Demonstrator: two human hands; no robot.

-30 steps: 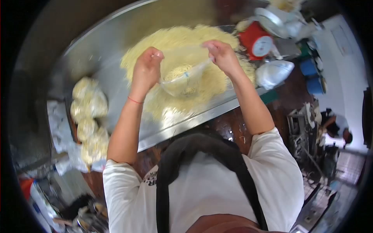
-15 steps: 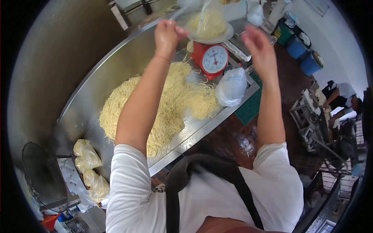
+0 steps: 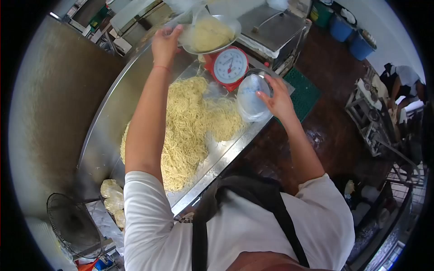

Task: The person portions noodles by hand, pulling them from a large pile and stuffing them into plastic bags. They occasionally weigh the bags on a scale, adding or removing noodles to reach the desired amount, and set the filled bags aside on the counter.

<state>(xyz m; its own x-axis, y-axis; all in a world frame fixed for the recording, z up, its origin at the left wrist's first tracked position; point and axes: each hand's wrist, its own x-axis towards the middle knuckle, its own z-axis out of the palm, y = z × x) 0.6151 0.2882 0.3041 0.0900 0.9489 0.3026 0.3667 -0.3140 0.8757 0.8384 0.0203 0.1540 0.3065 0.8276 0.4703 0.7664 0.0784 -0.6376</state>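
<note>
My left hand (image 3: 165,44) is beside the left rim of the metal scale pan (image 3: 235,27), its fingers drawn together close to blurred clear plastic. Whether it grips that plastic is hard to see. In the pan sits a clear plastic bag of yellow noodles (image 3: 211,35), above a red dial scale (image 3: 230,66). My right hand (image 3: 279,100) reaches over a bundle of white plastic bags (image 3: 252,98), thumb and fingers apart against its right side. A large heap of loose yellow noodles (image 3: 183,135) lies between my arms on the metal table (image 3: 221,165).
Bagged noodles (image 3: 111,194) lie at the lower left near a round black fan (image 3: 74,226). Beyond the table's right edge is a green mat (image 3: 300,95) on the dark floor. Blue bins (image 3: 360,44) stand at the upper right. Another person (image 3: 404,81) bends by a machine at right.
My right hand has come down from beside the scale pan to the white plastic bags. My left hand has shifted left of the bag of noodles. The view has turned slightly.
</note>
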